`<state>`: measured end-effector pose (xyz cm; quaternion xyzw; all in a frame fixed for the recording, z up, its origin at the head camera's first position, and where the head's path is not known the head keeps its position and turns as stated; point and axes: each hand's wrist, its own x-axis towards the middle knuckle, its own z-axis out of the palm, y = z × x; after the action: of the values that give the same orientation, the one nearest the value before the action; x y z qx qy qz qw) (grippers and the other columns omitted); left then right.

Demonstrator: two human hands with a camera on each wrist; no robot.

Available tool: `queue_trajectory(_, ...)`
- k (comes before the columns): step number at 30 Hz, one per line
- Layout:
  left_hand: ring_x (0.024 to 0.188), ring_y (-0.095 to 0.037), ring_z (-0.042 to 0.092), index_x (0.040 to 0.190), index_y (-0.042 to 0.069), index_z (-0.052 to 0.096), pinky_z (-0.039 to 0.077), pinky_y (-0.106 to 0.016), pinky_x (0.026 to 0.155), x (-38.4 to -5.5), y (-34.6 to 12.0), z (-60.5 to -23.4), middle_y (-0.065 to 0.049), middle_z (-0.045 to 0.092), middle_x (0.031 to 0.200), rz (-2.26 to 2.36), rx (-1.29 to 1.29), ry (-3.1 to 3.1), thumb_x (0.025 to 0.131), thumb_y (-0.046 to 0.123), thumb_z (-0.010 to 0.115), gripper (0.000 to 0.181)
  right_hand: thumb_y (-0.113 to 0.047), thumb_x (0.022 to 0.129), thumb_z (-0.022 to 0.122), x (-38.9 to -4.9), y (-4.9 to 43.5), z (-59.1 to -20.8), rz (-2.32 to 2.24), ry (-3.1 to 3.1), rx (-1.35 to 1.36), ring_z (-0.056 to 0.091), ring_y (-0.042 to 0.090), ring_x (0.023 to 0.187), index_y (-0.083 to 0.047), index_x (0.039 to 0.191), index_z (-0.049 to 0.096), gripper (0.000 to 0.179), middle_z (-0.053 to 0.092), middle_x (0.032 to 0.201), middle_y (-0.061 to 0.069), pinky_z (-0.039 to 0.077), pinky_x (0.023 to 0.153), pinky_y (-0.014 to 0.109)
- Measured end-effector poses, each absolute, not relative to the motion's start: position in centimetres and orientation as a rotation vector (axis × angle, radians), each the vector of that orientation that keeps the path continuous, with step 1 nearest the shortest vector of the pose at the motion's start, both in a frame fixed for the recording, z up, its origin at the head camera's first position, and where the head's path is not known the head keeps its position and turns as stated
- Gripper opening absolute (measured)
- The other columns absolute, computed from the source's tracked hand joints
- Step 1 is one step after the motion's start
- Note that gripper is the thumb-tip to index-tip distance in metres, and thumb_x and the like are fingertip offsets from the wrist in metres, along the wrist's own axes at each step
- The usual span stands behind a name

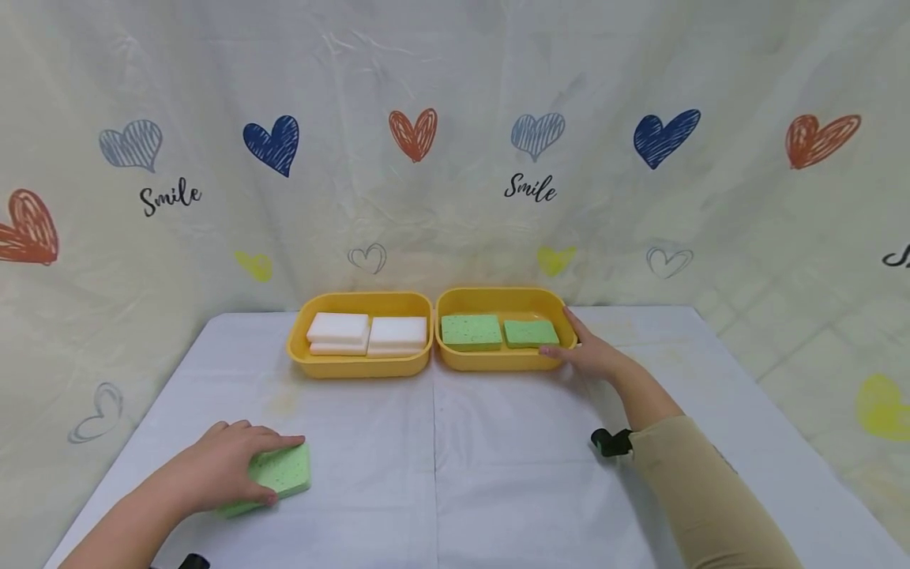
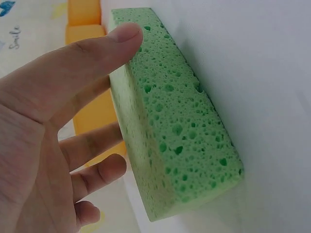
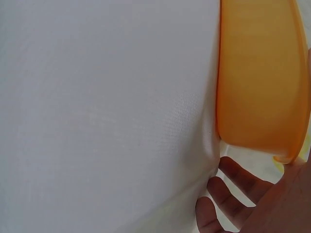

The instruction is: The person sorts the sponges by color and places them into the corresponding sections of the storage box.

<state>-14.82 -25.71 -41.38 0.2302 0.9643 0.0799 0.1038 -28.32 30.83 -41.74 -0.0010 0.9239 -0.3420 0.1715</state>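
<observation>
My left hand (image 1: pixel 223 466) grips a pale green sponge (image 1: pixel 284 472) at the front left of the white table. In the left wrist view, the thumb lies along one side of this porous sponge (image 2: pixel 175 126), while the other fingers are partly hidden behind it. My right hand (image 1: pixel 593 356) holds the right end of a yellow container (image 1: pixel 490 361), thumb at its front rim and index finger at the far side. Inside that container lie two green sponges, a thicker one (image 1: pixel 471 332) and a thinner one (image 1: pixel 531 333). In the right wrist view, several fingers (image 3: pixel 238 182) extend past the container's end.
Left of the held container, almost touching it, stands a second yellow container (image 1: pixel 359 368) with stacked white sponges (image 1: pixel 339 328). Both are at the table's back edge, before a curtain (image 1: pixel 455 205) printed with hearts. A black wrist strap piece (image 1: pixel 611 442) hangs under the right forearm.
</observation>
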Motion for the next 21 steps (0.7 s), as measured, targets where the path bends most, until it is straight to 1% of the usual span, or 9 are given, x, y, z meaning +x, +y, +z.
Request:
queue_trajectory(3, 0.1, -0.018, 0.057, 0.13, 0.035, 0.066, 0.039, -0.043, 0.084, -14.8, -25.7, -41.4, 0.013, 0.068, 0.115, 0.226, 0.697, 2.855, 0.062, 0.053, 0.087, 0.073, -0.063, 0.089, 0.062, -28.4, 30.9, -41.9, -0.959, 2.628, -0.009, 0.008, 0.055, 0.144, -0.024, 0.157, -0.018, 0.112, -0.002, 0.161, 0.03, 0.012, 0.111, 0.071)
queue_trajectory(8, 0.099, -0.017, 0.056, 0.13, 0.034, 0.066, 0.04, -0.042, 0.083, -15.0, -25.4, -41.1, 0.013, 0.067, 0.114, 0.213, 0.698, 2.868, 0.066, 0.053, 0.085, 0.07, -0.067, 0.086, 0.061, -28.4, 31.0, -41.9, -0.955, 2.634, -0.003, 0.008, 0.054, 0.144, -0.027, 0.157, -0.018, 0.114, -0.002, 0.162, 0.028, 0.012, 0.112, 0.071)
queue_trajectory(12, 0.099, -0.017, 0.056, 0.131, 0.033, 0.066, 0.04, -0.041, 0.082, -15.5, -24.9, -40.5, 0.013, 0.068, 0.114, 0.196, 0.716, 2.888, 0.069, 0.053, 0.084, 0.068, -0.067, 0.087, 0.062, -28.5, 30.9, -41.9, -0.967, 2.634, -0.007, 0.008, 0.055, 0.144, -0.027, 0.157, -0.018, 0.114, -0.002, 0.162, 0.028, 0.012, 0.111, 0.072)
queue_trajectory(15, 0.101, -0.017, 0.056, 0.131, 0.032, 0.065, 0.039, -0.04, 0.083, -15.9, -24.4, -39.9, 0.012, 0.068, 0.116, 0.195, 0.737, 2.898, 0.07, 0.051, 0.083, 0.067, -0.066, 0.087, 0.062, -28.5, 30.9, -41.9, -0.968, 2.635, -0.01, 0.009, 0.055, 0.144, -0.027, 0.157, -0.018, 0.113, -0.001, 0.162, 0.028, 0.012, 0.111, 0.071)
queue_trajectory(21, 0.1, -0.018, 0.055, 0.132, 0.029, 0.066, 0.037, -0.038, 0.079, -17.0, -23.3, -38.5, 0.008, 0.068, 0.12, 0.228, 0.819, 2.902, 0.072, 0.05, 0.083, 0.065, -0.066, 0.087, 0.062, -28.5, 31.0, -42.1, -0.961, 2.634, -0.005, 0.008, 0.055, 0.144, -0.027, 0.157, -0.018, 0.113, -0.001, 0.162, 0.029, 0.013, 0.111, 0.071)
